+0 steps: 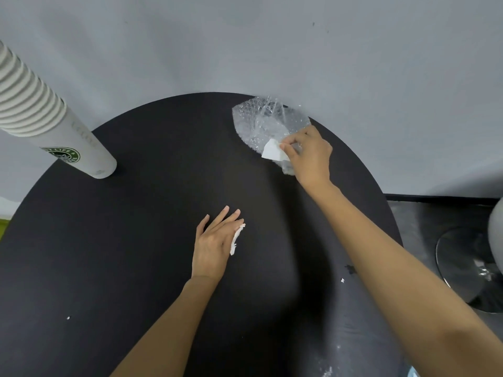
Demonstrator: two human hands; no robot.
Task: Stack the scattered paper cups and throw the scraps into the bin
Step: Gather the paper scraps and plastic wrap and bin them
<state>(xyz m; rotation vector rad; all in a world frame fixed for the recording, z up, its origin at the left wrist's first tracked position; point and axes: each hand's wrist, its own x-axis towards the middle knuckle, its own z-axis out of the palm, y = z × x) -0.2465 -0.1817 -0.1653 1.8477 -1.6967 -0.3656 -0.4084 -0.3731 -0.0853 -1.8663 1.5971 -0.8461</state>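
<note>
At the far left edge of the surface [136, 213]: stack of paper cups [54, 131], standing. At the far edge, right of the middle: sheet of bubble wrap [261, 121], reaching the rim. On the wrap's near right part: right hand [307, 156], pinching a paper scrap [272, 152] over the wrap. Mid-surface, nearer than both: left hand [215, 246], torn shred [236, 240] touching its right side. Toward the near left edge: paper crumb [68, 318]. Toward the right edge, just left of the right forearm: second crumb [342, 280]. Beyond the right edge, on the floor: pedestal base [462, 268].
</note>
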